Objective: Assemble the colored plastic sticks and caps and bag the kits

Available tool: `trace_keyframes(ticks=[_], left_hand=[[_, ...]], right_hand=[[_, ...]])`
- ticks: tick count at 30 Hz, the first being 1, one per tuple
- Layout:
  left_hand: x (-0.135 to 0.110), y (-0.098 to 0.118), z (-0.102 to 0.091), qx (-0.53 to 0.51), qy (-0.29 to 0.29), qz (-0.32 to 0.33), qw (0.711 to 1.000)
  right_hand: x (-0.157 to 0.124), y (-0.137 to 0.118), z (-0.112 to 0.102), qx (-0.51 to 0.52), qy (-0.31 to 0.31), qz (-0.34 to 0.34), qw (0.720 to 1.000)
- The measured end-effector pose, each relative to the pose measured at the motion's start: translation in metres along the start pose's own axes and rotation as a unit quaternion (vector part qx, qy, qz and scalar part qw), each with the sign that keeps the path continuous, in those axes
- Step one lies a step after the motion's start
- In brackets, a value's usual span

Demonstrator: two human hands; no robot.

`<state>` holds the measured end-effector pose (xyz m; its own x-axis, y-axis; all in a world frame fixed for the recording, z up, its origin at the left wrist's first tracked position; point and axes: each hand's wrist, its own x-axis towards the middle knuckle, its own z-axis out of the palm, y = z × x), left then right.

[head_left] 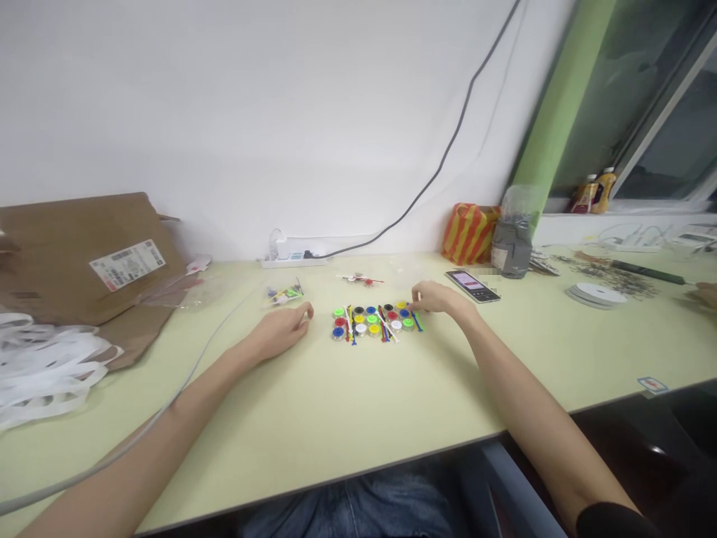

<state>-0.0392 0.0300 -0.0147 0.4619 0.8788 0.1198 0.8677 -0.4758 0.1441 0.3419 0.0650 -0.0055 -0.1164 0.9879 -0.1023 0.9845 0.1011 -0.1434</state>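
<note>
On the pale table (358,403) lie several small round pieces with clear rims and coloured tops, among them a green round piece (372,320), a white round piece (361,329) and a blue round piece (337,333). They form close rows, with thin coloured plastic strips (386,326) laid across them in bunches. My right hand (435,297) is at the far right end of the rows, its fingertips pinched together beside a yellow round piece (401,305); what they hold is too small to tell. My left hand (283,329) rests left of the rows, loosely curled, thumb and forefinger apart, holding nothing.
A clear bag of coloured pieces (284,292) lies beyond my left hand. More pieces (361,280) lie behind the rows. A phone (473,285), a white reel (595,294) and a striped bag (470,233) are at right, a cardboard box (72,254) and cable (184,385) at left.
</note>
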Motion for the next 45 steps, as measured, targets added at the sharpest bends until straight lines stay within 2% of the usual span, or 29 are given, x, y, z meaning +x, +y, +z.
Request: trace_keyframes(ticks=[5,10,15,18,21,24,29,34,37,39,41,43,45], left_hand=[[-0.003,0.004,-0.003,-0.010,-0.002,0.001,1.000],[-0.007,0.006,-0.001,-0.014,0.014,0.012,1.000],[-0.008,0.004,0.005,-0.012,0.027,0.007,1.000],[-0.008,0.002,0.007,-0.009,0.025,0.007,1.000],[-0.007,0.002,0.007,-0.008,0.019,0.005,1.000],[-0.007,0.003,0.008,-0.008,0.015,0.003,1.000],[-0.008,0.003,0.006,-0.010,0.023,0.006,1.000],[-0.011,0.013,0.006,-0.013,0.051,0.010,0.999],[-0.012,0.033,0.005,-0.050,0.113,0.014,0.992],[-0.011,0.051,0.004,-0.094,0.147,0.038,0.984],[-0.010,0.069,0.002,-0.133,0.159,0.075,0.975],[-0.008,0.082,-0.001,-0.158,0.163,0.097,0.969],[-0.006,0.089,-0.003,-0.172,0.187,0.103,0.962]], right_hand=[[-0.004,-0.006,-0.003,-0.011,0.084,0.006,0.996],[0.000,-0.042,0.002,-0.009,0.139,-0.031,0.990],[0.034,-0.086,0.001,0.000,0.165,-0.084,0.983],[0.060,-0.099,-0.001,-0.007,0.162,-0.082,0.983],[0.077,-0.099,0.001,-0.018,0.136,-0.074,0.988],[0.080,-0.091,0.005,-0.017,0.117,-0.070,0.991],[0.071,-0.068,-0.002,0.013,0.112,-0.075,0.991],[0.049,-0.057,-0.016,0.077,0.152,-0.096,0.981],[0.021,-0.066,-0.017,0.152,0.191,-0.140,0.960],[-0.003,-0.080,-0.014,0.278,0.210,-0.215,0.912],[-0.028,-0.096,-0.009,0.356,0.193,-0.286,0.868],[-0.048,-0.112,-0.003,0.390,0.199,-0.317,0.841],[-0.060,-0.122,0.004,0.426,0.201,-0.314,0.824]])
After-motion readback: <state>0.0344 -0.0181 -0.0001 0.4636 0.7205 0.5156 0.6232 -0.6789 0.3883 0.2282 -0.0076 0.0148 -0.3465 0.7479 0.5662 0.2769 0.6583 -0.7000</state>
